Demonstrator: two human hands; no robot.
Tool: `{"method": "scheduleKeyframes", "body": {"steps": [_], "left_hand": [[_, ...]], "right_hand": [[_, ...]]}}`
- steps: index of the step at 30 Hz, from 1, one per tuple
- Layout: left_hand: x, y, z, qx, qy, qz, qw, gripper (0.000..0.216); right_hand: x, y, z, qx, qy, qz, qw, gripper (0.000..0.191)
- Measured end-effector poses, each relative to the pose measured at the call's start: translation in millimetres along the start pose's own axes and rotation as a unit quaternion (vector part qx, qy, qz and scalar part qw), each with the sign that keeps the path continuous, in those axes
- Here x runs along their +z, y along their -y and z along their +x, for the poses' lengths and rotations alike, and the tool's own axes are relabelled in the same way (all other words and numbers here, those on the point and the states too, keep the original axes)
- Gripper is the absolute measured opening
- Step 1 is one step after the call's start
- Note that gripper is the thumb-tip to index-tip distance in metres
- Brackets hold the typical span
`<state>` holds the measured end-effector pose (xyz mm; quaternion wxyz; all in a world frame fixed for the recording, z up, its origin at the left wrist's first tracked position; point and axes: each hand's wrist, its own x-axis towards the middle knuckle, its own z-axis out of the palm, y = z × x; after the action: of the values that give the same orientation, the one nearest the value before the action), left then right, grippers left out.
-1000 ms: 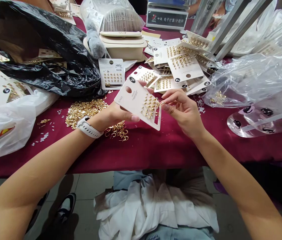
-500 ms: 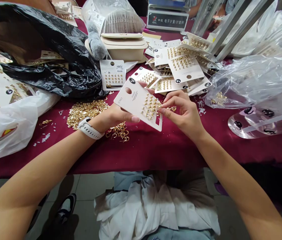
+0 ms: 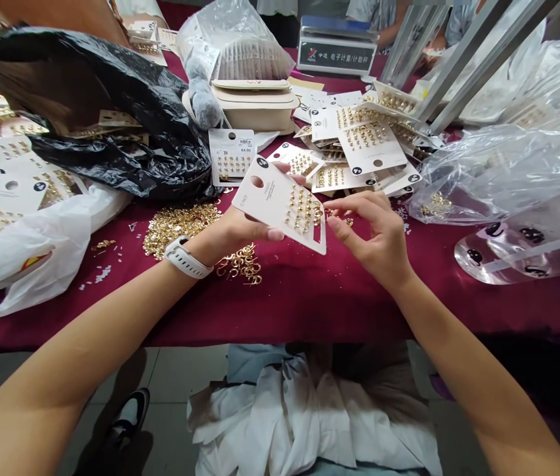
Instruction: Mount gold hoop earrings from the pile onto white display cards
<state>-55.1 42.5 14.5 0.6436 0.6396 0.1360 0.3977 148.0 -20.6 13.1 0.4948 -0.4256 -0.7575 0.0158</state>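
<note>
My left hand point(image 3: 240, 231) grips a white earring card point(image 3: 282, 205) from below, held tilted above the dark red tablecloth point(image 3: 309, 291). Rows of gold studs fill the card's right half. My right hand point(image 3: 376, 231) is at the card's right edge, fingers curled, thumb and fingertips pinched on something small near the studs; I cannot make out what. A white watch point(image 3: 185, 258) sits on my left wrist. Loose gold hoops point(image 3: 240, 264) lie under my left hand.
A heap of gold pieces point(image 3: 180, 221) lies left of the hoops. Filled cards point(image 3: 363, 142) are piled behind. A black bag point(image 3: 111, 112) and white bag point(image 3: 22, 244) sit left, clear plastic bags point(image 3: 508, 172) right. A cream box point(image 3: 260, 102) and a scale point(image 3: 336, 46) stand at the back.
My right hand has shifted slightly lower along the card's right edge, fingers staying pinched. The view has tilted down a little; the card stays in my left hand.
</note>
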Motion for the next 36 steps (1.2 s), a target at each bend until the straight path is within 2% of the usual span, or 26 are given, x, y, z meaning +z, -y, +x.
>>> {"method": "scheduleKeyframes", "body": {"steps": [7, 12, 15, 17, 22, 29, 31, 33, 36], "left_hand": [[-3, 2, 1, 0.02, -0.029, 0.073, 0.997, 0.102], [-1, 1, 0, 0.012, -0.06, 0.13, 0.99, 0.102], [1, 1, -2, 0.013, -0.085, 0.181, 0.98, 0.098], [1, 4, -3, 0.019, -0.1, 0.223, 0.969, 0.096], [3, 15, -5, 0.085, -0.104, 0.347, 0.928, 0.092], [4, 21, -6, 0.128, -0.086, 0.419, 0.895, 0.09], [5, 21, -6, 0.145, -0.082, 0.441, 0.882, 0.088], [7, 21, -6, 0.164, -0.091, 0.45, 0.873, 0.081], [9, 19, -5, 0.198, -0.111, 0.441, 0.868, 0.059]], "right_hand": [[6, -2, -5, -0.026, -0.002, -0.059, 0.998, 0.022], [11, -4, -9, -0.063, 0.046, -0.08, 0.994, 0.037], [14, -4, -11, -0.041, 0.09, -0.062, 0.993, 0.058], [18, -4, -12, -0.003, 0.115, -0.051, 0.992, 0.065], [30, -5, -13, 0.09, 0.129, 0.011, 0.987, 0.046], [35, -3, -10, 0.162, 0.095, 0.152, 0.97, 0.042], [35, -2, -8, 0.203, 0.077, 0.206, 0.954, 0.036], [37, -2, -8, 0.251, 0.055, 0.278, 0.925, 0.03], [41, -3, -10, 0.282, 0.029, 0.375, 0.883, 0.025]]}}
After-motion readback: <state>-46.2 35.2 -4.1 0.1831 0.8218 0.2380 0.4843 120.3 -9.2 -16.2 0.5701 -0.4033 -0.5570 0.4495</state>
